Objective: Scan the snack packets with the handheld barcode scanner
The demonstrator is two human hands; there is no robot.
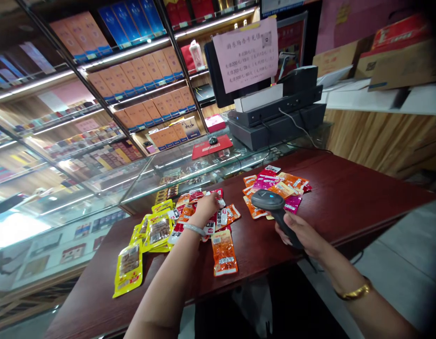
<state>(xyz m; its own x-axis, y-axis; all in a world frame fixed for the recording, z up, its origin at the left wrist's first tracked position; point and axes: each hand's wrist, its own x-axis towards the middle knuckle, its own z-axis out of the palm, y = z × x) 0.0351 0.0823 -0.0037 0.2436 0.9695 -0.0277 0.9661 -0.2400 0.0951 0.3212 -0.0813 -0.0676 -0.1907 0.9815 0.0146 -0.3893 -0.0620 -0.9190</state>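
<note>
My right hand is wrapped round the handle of a dark barcode scanner, with a small blue light on its head. The scanner is held above the table beside a pile of orange, pink and purple snack packets. My left hand reaches into the middle pile of red, white and orange snack packets. Its fingers are curled at a red snack packet, their tips partly hidden. One orange packet lies apart, nearer me. Yellow snack packets lie at the left.
The dark red table meets a glass display counter. On the counter are a computer mouse on a red mat, and a monitor with a pink paper sign beside black till equipment. Cartons stand right; stocked shelves rise behind.
</note>
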